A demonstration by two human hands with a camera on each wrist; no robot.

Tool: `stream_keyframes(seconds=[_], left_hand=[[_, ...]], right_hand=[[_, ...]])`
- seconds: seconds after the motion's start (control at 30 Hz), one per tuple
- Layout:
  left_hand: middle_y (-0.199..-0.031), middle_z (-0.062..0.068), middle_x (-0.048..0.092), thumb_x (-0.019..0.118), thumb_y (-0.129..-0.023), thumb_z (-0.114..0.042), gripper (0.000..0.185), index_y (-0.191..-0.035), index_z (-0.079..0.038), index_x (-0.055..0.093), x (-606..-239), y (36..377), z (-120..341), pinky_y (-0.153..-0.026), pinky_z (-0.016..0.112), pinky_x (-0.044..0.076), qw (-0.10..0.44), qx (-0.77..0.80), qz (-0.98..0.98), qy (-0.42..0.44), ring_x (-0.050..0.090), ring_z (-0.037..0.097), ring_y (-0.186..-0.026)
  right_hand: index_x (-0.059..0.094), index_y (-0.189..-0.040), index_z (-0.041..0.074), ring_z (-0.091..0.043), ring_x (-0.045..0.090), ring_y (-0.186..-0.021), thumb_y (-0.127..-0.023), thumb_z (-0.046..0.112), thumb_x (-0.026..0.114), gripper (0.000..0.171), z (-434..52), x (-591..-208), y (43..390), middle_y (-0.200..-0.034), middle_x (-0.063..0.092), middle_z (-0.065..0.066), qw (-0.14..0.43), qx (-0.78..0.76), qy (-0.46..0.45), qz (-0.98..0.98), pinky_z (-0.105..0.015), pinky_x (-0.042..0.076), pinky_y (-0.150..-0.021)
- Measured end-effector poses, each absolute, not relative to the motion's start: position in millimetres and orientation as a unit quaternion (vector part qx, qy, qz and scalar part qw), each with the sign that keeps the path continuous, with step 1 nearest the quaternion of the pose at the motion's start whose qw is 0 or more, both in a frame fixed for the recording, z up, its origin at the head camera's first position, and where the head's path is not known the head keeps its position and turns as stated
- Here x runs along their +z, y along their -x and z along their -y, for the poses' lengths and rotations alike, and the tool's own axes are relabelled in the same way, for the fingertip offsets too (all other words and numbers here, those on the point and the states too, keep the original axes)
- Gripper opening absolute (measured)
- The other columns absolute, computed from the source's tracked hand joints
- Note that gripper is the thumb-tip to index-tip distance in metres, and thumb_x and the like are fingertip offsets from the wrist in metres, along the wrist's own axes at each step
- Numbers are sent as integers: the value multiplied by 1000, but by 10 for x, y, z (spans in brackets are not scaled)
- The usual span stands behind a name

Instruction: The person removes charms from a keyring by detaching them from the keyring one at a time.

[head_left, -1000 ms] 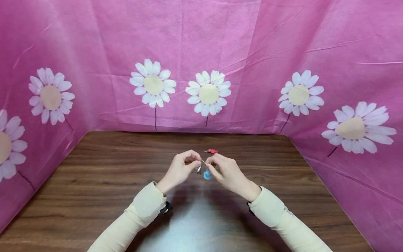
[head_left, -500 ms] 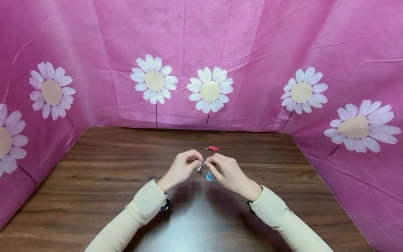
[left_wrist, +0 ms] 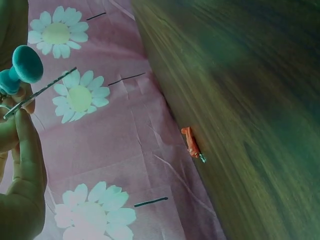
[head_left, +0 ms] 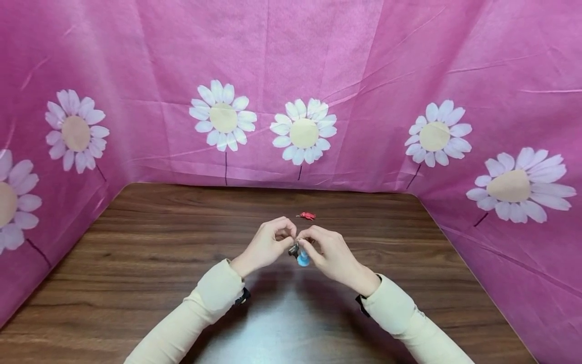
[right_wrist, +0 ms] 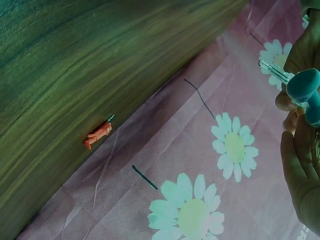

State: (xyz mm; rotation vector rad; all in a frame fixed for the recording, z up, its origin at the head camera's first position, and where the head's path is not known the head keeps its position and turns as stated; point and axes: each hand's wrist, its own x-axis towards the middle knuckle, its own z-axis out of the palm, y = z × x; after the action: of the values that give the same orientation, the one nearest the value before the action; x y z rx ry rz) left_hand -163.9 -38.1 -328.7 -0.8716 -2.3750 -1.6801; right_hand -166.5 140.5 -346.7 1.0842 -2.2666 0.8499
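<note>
Blue-capped key [head_left: 302,259] pinched between both hands, above table [head_left: 136,263]

Table [head_left: 159,263]: dark wood grain, slight sheen. Backdrop [head_left: 364,60]: matt creased cloth. Blue key cap [head_left: 303,260]: probably smooth plastic.

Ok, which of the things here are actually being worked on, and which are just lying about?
In hand:
- blue-headed key, pinched by the right hand
- thin metal ring, pinched by the left hand

Lying about:
- small red piece, alone on the wooden table
- pink daisy backdrop
</note>
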Motion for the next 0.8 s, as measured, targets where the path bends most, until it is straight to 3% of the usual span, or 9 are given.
stream_keyframes(seconds=[0.27, 0.57, 0.8], left_hand=[[-77, 13, 58, 53, -79, 12, 10, -79, 2, 52, -3294, 1657, 390, -56, 17, 41, 13, -571, 774, 275, 55, 12, -69], [-75, 13, 56, 52, -78, 14, 12, -77, 3, 52, -3351, 1675, 432, -56, 17, 42, 10, -576, 759, 304, 53, 8, -66], [-76, 12, 56, 54, -79, 13, 10, -77, 3, 54, -3346, 1679, 451, -57, 17, 43, -2, -583, 752, 306, 53, 9, -66]], right_hand=[[63, -89, 11, -1, 53, -67, -84, 6, 64, 8, -1394, -3486, 1639, -80, 61, 6, 251, 313, -409, 820, -19, 45, -57], [64, -88, 12, -1, 54, -69, -82, 5, 65, 9, -1377, -3482, 1628, -77, 60, 7, 242, 322, -408, 819, -18, 47, -62], [64, -87, 13, -1, 49, -65, -82, 7, 66, 8, -1373, -3462, 1642, -78, 61, 7, 219, 343, -393, 824, -20, 43, -54]])
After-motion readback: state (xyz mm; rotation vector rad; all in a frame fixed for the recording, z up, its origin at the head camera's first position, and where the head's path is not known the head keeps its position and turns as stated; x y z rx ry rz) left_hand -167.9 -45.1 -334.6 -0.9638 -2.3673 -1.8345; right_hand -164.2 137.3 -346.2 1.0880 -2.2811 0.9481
